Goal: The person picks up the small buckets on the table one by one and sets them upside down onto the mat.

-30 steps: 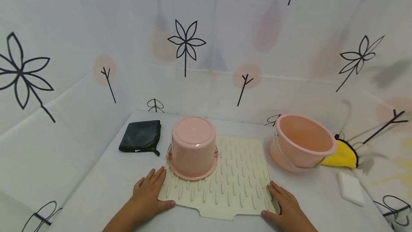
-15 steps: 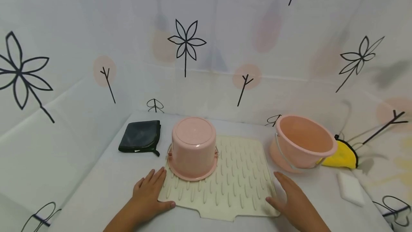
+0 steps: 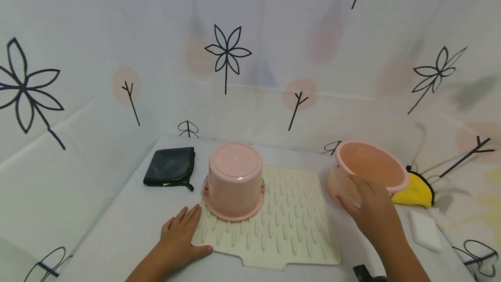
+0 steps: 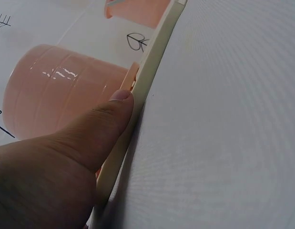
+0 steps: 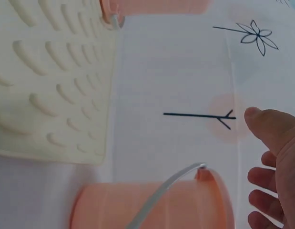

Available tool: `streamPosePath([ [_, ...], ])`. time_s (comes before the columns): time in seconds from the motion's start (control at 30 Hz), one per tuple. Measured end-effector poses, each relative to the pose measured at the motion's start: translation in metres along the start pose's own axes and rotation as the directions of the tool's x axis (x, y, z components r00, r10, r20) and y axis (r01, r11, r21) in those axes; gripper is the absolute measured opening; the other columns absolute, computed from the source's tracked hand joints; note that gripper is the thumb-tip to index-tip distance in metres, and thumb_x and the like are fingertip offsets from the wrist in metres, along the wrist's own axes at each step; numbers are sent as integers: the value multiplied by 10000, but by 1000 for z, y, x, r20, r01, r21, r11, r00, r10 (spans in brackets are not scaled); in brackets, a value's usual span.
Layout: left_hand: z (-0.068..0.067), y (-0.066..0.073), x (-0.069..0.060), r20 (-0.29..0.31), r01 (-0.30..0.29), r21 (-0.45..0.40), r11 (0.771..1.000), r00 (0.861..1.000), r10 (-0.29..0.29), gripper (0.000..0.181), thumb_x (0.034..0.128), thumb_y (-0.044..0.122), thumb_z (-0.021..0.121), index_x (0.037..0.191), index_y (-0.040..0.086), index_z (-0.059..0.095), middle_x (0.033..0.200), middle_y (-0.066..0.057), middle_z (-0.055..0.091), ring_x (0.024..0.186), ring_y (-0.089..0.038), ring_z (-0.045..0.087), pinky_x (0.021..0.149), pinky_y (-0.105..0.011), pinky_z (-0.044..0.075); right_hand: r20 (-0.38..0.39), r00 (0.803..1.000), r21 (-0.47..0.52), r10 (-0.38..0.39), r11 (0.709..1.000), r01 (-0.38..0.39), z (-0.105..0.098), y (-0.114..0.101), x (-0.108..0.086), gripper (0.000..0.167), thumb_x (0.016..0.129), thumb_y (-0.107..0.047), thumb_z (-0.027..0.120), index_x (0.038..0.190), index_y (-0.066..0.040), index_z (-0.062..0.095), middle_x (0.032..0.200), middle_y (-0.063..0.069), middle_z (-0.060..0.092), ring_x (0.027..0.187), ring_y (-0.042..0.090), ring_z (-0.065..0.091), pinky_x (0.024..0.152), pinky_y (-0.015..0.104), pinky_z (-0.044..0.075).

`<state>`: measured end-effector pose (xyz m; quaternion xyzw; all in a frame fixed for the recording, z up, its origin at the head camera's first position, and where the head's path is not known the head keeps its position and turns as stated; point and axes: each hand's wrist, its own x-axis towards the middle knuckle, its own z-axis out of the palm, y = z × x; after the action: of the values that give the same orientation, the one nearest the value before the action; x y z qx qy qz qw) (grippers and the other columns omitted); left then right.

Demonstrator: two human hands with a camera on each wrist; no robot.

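An upside-down pink bucket (image 3: 235, 186) stands on the left part of a cream ribbed draining board (image 3: 295, 216). My left hand (image 3: 178, 234) rests at the board's front left corner, fingers along the side. In the left wrist view its thumb (image 4: 106, 121) lies against the board's edge. A second pink bucket (image 3: 340, 186) stands upright to the right, its wire handle (image 3: 344, 188) hanging down. Over the front of that bucket hovers my right hand (image 3: 373, 208), fingers extended. The right wrist view shows its thumb (image 5: 271, 126) and fingers with nothing between them.
A dark folded pouch (image 3: 170, 166) lies at the back left of the white-covered table. Behind the upright bucket sits a yellow item (image 3: 414, 189) with black trim. A white block (image 3: 424, 229) lies at the right edge. Printed cloth (image 3: 250, 112) hangs behind.
My right hand has left the board's right edge and moved right and forward to the upright bucket. The left hand, the board and both buckets have stayed in place.
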<state>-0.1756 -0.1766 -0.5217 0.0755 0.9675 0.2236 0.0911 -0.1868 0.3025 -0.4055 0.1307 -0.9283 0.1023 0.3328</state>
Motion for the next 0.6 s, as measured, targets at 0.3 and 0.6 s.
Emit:
streamPosePath([
  [0.3,1,2,-3,25,8,-18,1000,1000,-7,1261,698,804,786,1642,100,333,1706,-96,319,1581,-438,199,1166,-744,152,-10,1000,-98,-10,995,9,19,7,34,590,807,-362,888,1086,70,597,849,183,579,757,333,528,683,473,487],
  [0.6,-2,1,-2,0,-11,5,1000,1000,11,1230,716,786,786,1643,113,339,1709,-79,317,1581,-426,205,1167,-729,180,233,933,-198,274,953,-230,39,13,62,585,889,-470,813,1107,-6,531,875,160,535,720,290,499,599,391,417],
])
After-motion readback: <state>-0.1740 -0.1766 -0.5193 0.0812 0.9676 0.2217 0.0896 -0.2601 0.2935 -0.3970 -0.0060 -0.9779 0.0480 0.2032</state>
